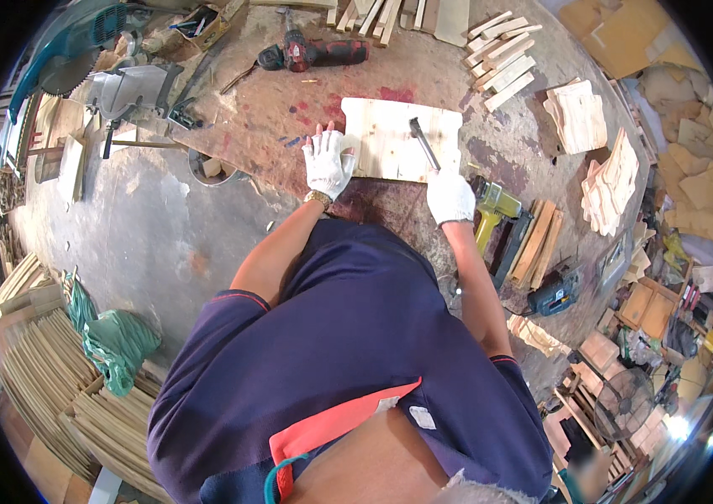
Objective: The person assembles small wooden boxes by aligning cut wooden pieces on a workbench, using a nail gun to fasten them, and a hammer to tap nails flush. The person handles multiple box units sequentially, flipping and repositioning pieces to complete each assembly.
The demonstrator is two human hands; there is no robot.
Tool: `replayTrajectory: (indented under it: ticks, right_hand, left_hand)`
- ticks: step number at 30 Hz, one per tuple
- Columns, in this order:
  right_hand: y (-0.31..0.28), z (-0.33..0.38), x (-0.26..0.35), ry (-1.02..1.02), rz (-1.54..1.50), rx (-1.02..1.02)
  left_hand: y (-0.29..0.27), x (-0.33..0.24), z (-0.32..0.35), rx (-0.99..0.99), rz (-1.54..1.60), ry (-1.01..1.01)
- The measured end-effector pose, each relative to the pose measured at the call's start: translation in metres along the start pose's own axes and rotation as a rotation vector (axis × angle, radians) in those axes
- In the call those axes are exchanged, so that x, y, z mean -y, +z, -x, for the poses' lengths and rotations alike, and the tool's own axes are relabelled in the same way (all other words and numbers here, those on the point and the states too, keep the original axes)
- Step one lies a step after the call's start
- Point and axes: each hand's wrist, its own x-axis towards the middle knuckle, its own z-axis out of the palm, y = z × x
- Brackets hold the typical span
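Note:
A pale wooden board (373, 139) with a shaped edge lies flat on the stained worktable (264, 126). My left hand (328, 164), in a white glove with bare fingertips, rests at the board's left edge with its fingers apart and holds nothing. In its white glove, my right hand (450, 198) is closed round the handle of a hammer (426, 147) at the board's near right part. The hammer's dark head is over the board; whether it touches the wood I cannot tell.
A yellow-green nail gun (499, 202) and wood strips (545, 244) lie right of my right hand. Beyond the board are a red-black cordless drill (299, 55) and several slats (503, 59). Shaped wood pieces (576, 118) are stacked at right; a circular-bladed saw (66, 76) stands far left.

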Motion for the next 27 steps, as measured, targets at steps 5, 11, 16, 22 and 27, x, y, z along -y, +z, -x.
replayTrajectory:
  ticks: [5,11,16,22,27]
  right_hand:
    - [0.015,0.014,-0.007,-0.030,-0.144,-0.138]
    - [0.045,0.030,-0.021,0.019,-0.165,-0.147]
    - [0.073,0.037,-0.017,0.108,-0.197,-0.009]
    - [0.057,0.024,-0.032,0.106,-0.319,-0.172]
    - [0.056,0.023,-0.040,0.323,-0.503,-0.373]
  left_hand:
    - [-0.002,-0.001,0.000,-0.039,0.008,0.032]
    - [0.000,0.000,0.002,-0.056,0.004,0.044]
    - [0.000,0.000,0.002,-0.075,0.022,0.049]
    - [-0.004,-0.002,-0.002,-0.060,0.014,0.057]
    - [-0.005,-0.003,0.000,-0.061,0.011,0.061]
